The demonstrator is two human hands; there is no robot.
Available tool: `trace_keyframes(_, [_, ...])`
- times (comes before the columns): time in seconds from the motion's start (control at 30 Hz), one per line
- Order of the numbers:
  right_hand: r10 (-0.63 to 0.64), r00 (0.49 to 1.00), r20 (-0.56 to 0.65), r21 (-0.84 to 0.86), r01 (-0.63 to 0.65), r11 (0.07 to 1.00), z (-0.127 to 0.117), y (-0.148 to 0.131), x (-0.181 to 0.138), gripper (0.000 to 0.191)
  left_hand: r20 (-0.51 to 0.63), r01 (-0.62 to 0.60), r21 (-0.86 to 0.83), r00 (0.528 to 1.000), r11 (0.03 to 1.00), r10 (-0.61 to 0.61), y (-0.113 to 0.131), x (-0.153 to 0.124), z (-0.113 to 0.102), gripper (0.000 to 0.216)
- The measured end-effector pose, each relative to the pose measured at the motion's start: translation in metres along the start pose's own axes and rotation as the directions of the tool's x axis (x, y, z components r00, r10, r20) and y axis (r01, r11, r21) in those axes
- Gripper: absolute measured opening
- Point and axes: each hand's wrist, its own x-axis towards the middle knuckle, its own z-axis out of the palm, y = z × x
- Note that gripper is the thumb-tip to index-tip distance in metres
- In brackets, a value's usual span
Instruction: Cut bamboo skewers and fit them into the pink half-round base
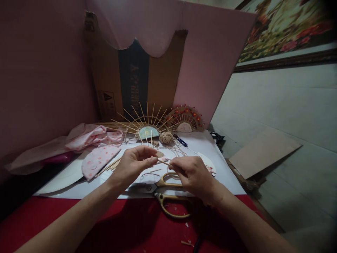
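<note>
In front of me, my left hand point(138, 162) and my right hand point(193, 174) pinch the two ends of a thin wooden stick point(163, 162). A small tan piece point(159, 154) shows at my left fingertips. A few thin sticks point(146, 137) rise behind my left hand; whether they join the piece there I cannot tell. Just below the hands lie large gold-handled scissors point(164, 205), partly covered by my right hand. Behind stand a half-round frame of sticks with a blue-green centre point(149, 132) and a brown fan with red beads point(196, 117).
A ball of twine point(166, 137) and blue snips point(180, 140) sit at the back of the white board point(223, 165). Pink dotted cloth point(89, 137) and loose sticks point(110, 166) lie left. Scraps dot the red cloth point(126, 225). A cardboard panel point(160, 80) stands behind.
</note>
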Motion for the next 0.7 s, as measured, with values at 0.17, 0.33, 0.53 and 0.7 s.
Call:
trace_keyframes(0.17, [-0.123, 0.991, 0.05, -0.326, 0.133, 0.936, 0.005, -0.002, -0.002, 0.009, 0.269, -0.517, 0.552, 0.853, 0.654, 0.447, -0.009, -0.005, 0.008, 0.017])
trace_keyframes(0.33, [-0.242, 0.97, 0.024, -0.412, 0.23, 0.882, 0.013, -0.01, 0.0, 0.018, 0.394, -0.48, 0.755, 0.877, 0.447, 0.275, -0.015, -0.016, 0.019, 0.021])
trace_keyframes(0.53, [-0.314, 0.895, -0.318, -0.435, 0.156, 0.887, 0.009, -0.023, -0.003, 0.017, 0.098, -0.214, 0.497, 0.977, 0.841, 0.191, -0.007, -0.011, 0.015, 0.018])
trace_keyframes(0.7, [0.134, 0.922, -0.364, 0.24, -0.046, 0.97, 0.016, -0.022, -0.002, 0.021, 0.107, 0.226, -0.182, 0.972, 0.957, -0.209, -0.001, -0.004, 0.006, 0.025])
